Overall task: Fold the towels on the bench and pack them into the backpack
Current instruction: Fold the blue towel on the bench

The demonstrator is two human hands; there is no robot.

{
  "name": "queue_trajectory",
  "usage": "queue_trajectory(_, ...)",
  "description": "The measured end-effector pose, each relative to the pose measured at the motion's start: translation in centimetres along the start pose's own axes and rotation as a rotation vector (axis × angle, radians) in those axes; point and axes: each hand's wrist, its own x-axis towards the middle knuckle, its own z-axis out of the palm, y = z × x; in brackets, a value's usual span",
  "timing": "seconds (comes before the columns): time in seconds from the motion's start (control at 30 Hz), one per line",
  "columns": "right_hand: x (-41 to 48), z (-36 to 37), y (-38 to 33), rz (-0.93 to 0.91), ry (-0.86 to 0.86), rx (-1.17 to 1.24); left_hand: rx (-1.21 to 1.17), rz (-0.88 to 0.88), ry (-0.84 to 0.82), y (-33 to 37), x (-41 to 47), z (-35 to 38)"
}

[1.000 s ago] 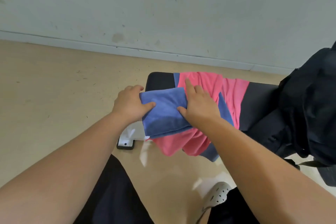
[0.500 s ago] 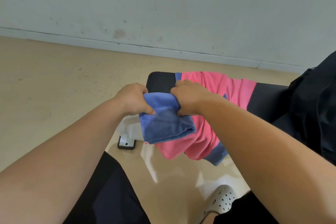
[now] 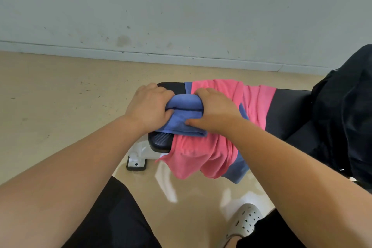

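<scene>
The folded towel [image 3: 184, 116] is blue. At 5 o'clock from it a pink towel [image 3: 201, 157] covers a second towel [image 3: 235, 173], also blue. The surface [image 3: 287, 110] and the backpack [image 3: 346, 110] at 3 o'clock are black. The shoe [image 3: 244, 220] is off-white with dark holes. The floor [image 3: 60, 106] is beige, the wall [image 3: 181, 6] pale grey and flecked.

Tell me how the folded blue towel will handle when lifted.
Probably floppy: the blue towel bunches into soft creases where the left hand and right hand grip it. Likely to unfold unless held at both ends. It may drag the pink towel under it, which droops over the bench edge.
</scene>
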Motion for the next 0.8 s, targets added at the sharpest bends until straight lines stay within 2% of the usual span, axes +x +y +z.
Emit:
queue_trajectory(0.17,-3.1,3.1,0.4,-0.124,0.217,-0.031,0.028,-0.021,-0.099,0.7,-4.3,0.8)
queue_trajectory(0.33,-5.1,4.7,-0.8,-0.221,0.440,-0.081,0.010,-0.045,-0.118,3.1,-6.1,1.5)
queue_trajectory(0.43,-6.0,5.2,-0.7,-0.221,0.464,-0.064,-0.057,-0.084,-0.130,3.8,-7.2,2.8)
queue_trajectory(0.53,-7.2,5.6,-0.8,-0.228,0.406,-0.048,-0.060,-0.095,-0.122,4.1,-8.6,4.2)
queue_trajectory(0.63,-7.3,4.3,-2.1,-0.159,0.383,-0.003,-0.010,-0.068,-0.126,3.7,-9.3,4.8)
queue_trajectory(0.73,-4.3,2.3,-3.5,-0.125,0.430,0.020,0.010,-0.045,-0.160,3.1,-9.6,4.8)
queue_trajectory(0.8,-2.4,2.0,-4.2,-0.032,0.332,0.000,0.005,-0.048,-0.195,3.1,-10.2,4.7)
